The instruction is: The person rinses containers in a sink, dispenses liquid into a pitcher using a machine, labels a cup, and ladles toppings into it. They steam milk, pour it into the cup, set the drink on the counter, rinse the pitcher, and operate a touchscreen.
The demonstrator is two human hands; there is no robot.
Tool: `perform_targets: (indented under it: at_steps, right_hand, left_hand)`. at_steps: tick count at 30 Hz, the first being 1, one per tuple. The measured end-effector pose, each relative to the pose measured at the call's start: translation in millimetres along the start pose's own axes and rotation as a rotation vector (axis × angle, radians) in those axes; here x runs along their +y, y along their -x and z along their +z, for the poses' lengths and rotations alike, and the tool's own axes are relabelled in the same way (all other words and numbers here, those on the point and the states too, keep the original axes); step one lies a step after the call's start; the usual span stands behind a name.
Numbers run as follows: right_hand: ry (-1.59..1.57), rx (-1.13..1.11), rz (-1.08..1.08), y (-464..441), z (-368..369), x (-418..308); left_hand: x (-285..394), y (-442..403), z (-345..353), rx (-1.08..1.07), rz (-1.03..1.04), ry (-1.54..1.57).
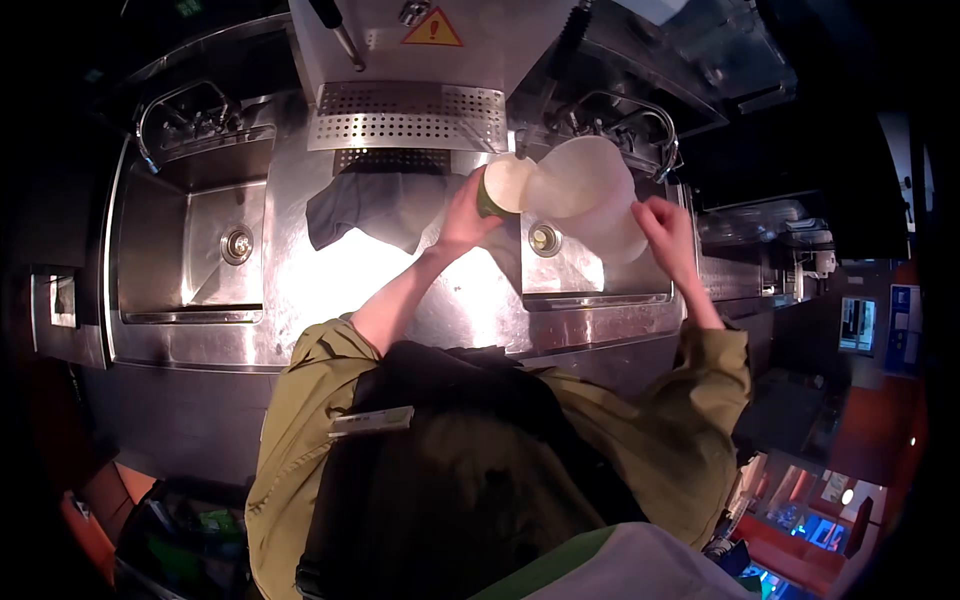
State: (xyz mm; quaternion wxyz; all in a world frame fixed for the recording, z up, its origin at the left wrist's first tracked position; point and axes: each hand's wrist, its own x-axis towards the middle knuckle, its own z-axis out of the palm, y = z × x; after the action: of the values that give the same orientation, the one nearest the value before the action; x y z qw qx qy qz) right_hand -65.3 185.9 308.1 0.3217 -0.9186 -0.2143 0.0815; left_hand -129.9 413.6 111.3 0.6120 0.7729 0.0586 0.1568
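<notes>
My left hand [468,215] is wrapped round a green cup [507,184] with a pale, whitish top or contents. Tilted towards that cup, a large translucent white pitcher [603,205] has its rim close against the cup's edge. The fingers of my right hand [660,225] are closed at the pitcher's right side, where its handle seems to be. Both vessels are above the left part of the right sink [575,275]. A dark grey cloth [365,208] lies on the steel counter left of my left hand.
A perforated steel tray [408,116] juts out from a white machine [400,60] with a warning triangle. The left sink [225,245] has a curved faucet [190,118]. Behind the right sink stands another faucet [655,125]. The counter's front edge runs before my body.
</notes>
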Motion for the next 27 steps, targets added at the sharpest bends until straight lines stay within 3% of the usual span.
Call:
perform_targets:
  at_steps: [5, 9, 12, 15, 19, 24, 27]
  right_hand:
    - [-0.568, 0.342, 0.099, 47, 45, 84]
    - [-0.638, 0.434, 0.029, 72, 80, 113]
    - [-0.645, 0.396, -0.032, 67, 99, 120]
    - [-0.900, 0.310, 0.003, 50, 119, 112]
    - [-0.817, 0.328, -0.145, 25, 172, 109]
    - [-0.829, 0.288, 0.003, 27, 215, 97]
    - [-0.853, 0.319, -0.056, 27, 231, 104]
  left_hand:
    - [17, 9, 0, 0.061, -0.011, -0.050]
    - [7, 34, 0, 0.111, -0.024, -0.136]
    - [22, 62, -9, 0.196, -0.124, -0.164]
    - [25, 94, -16, 0.327, -0.179, -0.095]
    - [56, 145, -34, 0.577, -0.251, -0.128]
    - [80, 218, -54, 0.914, -0.332, -0.248]
    - [100, 263, -63, 1.127, -0.411, -0.198]
